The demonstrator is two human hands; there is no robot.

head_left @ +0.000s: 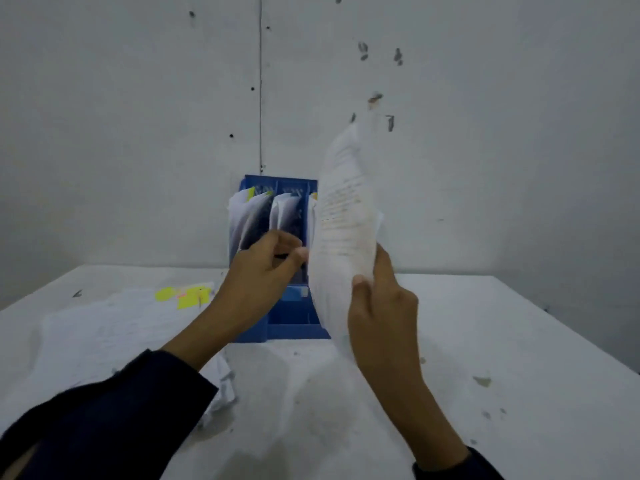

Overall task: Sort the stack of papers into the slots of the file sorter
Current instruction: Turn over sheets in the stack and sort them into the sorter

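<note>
A blue file sorter (294, 320) stands upright against the wall at the back of the white table (485, 341). White sheets curl out of its left and middle slots. My right hand (381, 306) grips a printed white paper (343, 230) by its lower edge and holds it upright in front of the sorter's right side. My left hand (266, 265) reaches to the sorter's middle, fingers curled at the paper's left edge; whether they pinch it is unclear. A stack of papers (104, 330) lies flat on the table to the left.
Yellow sticky notes (187, 296) lie at the far end of the paper stack. A crumpled bit of paper (225, 386) sits near my left sleeve. The grey wall rises right behind the sorter. The table's right edge runs diagonally at the far right.
</note>
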